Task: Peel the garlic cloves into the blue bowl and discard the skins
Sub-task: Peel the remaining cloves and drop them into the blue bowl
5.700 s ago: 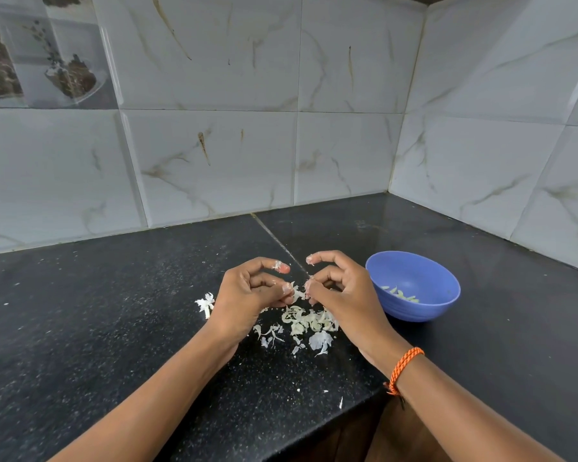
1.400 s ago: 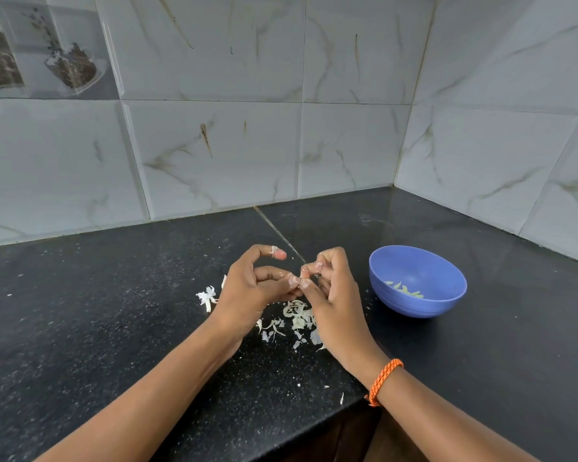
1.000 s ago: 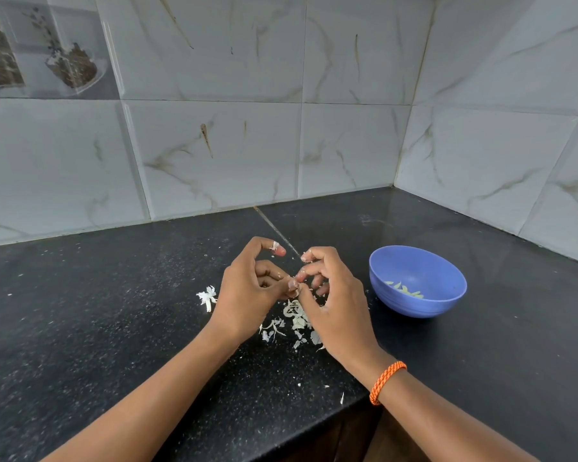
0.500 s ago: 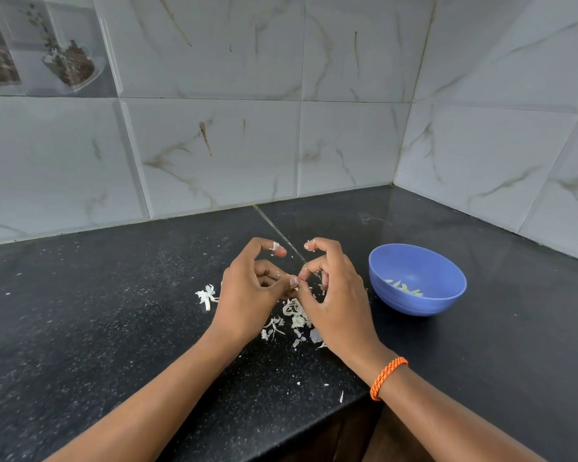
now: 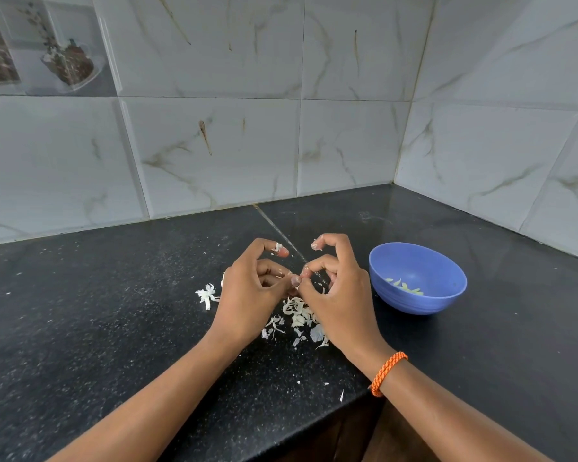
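While both hands stay raised over black counter (image 5: 97, 328), little has changed over last second: right index lifts slightly, pinch point unchanged. Peeling judged ongoing. Left hand (image 5: 251, 295) and right hand (image 5: 334, 295) pinch small garlic clove (image 5: 297, 281) between thumbs and fingertips; clove mostly hidden. Skins (image 5: 297, 320) heaped directly beneath. Blue bowl (image 5: 417, 278) just right of right hand, few peeled cloves inside.

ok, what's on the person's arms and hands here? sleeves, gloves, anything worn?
Both forearms are bare: no sleeves or gloves in view. The right wrist carries a braided orange thread band. The left hand and right hand wear no rings that show. White bits of skin stick to some fingertips.
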Demonstrator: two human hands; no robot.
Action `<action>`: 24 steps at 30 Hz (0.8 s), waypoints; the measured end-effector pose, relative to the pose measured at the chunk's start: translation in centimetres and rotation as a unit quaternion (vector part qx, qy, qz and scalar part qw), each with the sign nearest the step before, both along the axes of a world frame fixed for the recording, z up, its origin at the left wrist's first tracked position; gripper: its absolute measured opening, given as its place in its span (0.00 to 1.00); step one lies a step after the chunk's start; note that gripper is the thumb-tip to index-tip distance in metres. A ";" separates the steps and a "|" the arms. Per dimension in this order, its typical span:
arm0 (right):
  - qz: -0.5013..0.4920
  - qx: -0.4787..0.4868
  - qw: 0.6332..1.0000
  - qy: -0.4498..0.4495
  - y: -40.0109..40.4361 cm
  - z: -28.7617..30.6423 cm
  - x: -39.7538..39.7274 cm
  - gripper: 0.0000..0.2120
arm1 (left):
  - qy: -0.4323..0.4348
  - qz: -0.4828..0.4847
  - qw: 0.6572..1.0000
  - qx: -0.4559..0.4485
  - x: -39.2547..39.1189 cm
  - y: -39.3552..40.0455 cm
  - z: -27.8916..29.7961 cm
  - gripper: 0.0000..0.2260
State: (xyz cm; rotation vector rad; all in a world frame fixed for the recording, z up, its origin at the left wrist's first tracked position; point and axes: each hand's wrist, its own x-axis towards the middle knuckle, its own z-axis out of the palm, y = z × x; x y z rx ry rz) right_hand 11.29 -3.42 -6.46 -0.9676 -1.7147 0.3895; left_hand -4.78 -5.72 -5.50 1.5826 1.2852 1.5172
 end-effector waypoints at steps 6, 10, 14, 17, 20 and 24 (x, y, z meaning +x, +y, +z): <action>0.012 -0.050 0.997 0.049 0.1 0.3 -0.1 0.22 | -0.031 -0.021 0.999 -0.018 -0.1 0.4 -0.3 0.16; 0.057 -0.109 0.988 0.093 0.4 0.4 0.2 0.21 | -0.091 -0.075 0.991 -0.070 -1.0 0.7 -0.1 0.20; 0.115 -0.173 0.968 0.142 0.2 0.5 0.4 0.23 | -0.117 -0.117 0.979 -0.116 -1.9 1.2 0.0 0.21; 0.141 -0.211 0.954 0.162 0.3 0.3 0.4 0.25 | -0.130 -0.134 0.974 -0.131 -2.3 1.3 -0.1 0.20; 0.155 -0.239 0.940 0.186 0.6 0.1 0.6 0.25 | -0.156 -0.142 0.967 -0.143 -2.4 1.3 -0.2 0.21; 0.136 -0.229 0.943 0.200 0.6 -0.2 0.5 0.22 | -0.146 -0.098 0.977 -0.123 -1.8 1.2 0.0 0.20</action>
